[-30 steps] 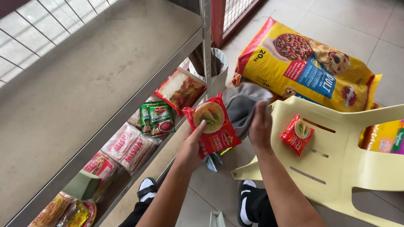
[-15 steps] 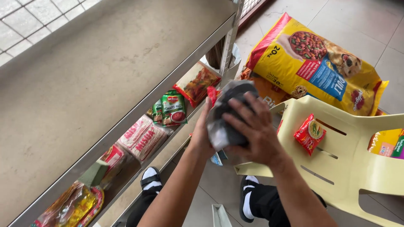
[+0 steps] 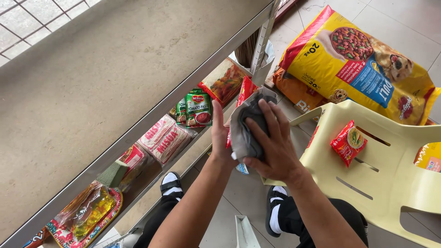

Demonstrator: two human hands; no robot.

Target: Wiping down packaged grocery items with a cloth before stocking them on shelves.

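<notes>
right hand point(image 3: 271, 149) was pressed, clamped, over a crumpled grey cloth point(image 3: 248, 131) against the red noodle packet point(image 3: 245, 89), gripped by left hand point(image 3: 219, 138); earlier the packet was uncovered.

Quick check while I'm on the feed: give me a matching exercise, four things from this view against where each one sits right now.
Things:
1. grey cloth
2. small red noodle packet
3. green tomato paste sachets
4. big yellow pet food bag

Places:
A. on the floor behind the chair
B. on the cream plastic chair
C. on the lower metal shelf
D. under the right hand

Pairs: 1-D, 2-B, 3-C, 4-A
</notes>
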